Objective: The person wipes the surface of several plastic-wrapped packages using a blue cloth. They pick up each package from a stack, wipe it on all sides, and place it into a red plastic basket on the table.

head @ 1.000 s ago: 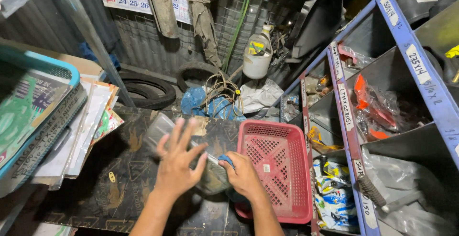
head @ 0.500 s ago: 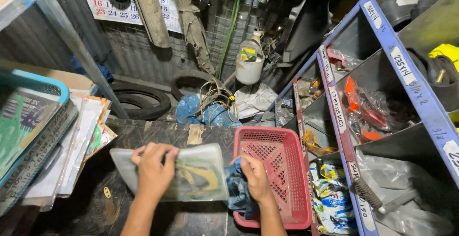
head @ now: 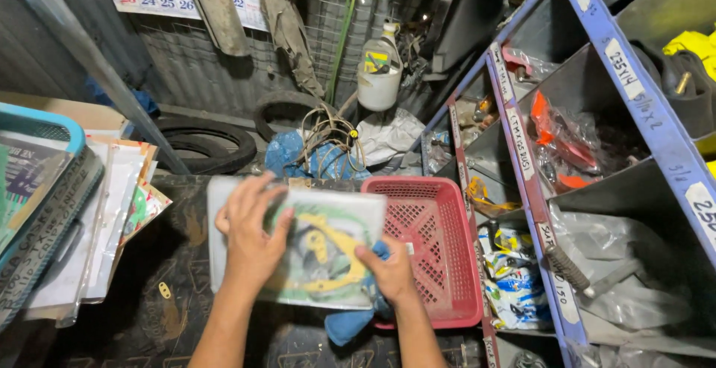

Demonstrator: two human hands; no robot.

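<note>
Over the dark table [head: 149, 316], the left hand [head: 250, 237] lies spread flat on a clear plastic packet [head: 328, 252] while the right hand [head: 388, 271] pinches its near corner with a blue cloth [head: 347, 323], apparently mid-wipe beside the red basket [head: 440, 256].

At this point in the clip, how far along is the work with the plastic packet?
Done: the clear plastic packet is up off the dark table. In hand: the left hand lies flat on the packet's top while the right hand grips its lower right edge along with a blue cloth. Left: the red basket beside it looks empty; the packet is not in it yet.
</note>
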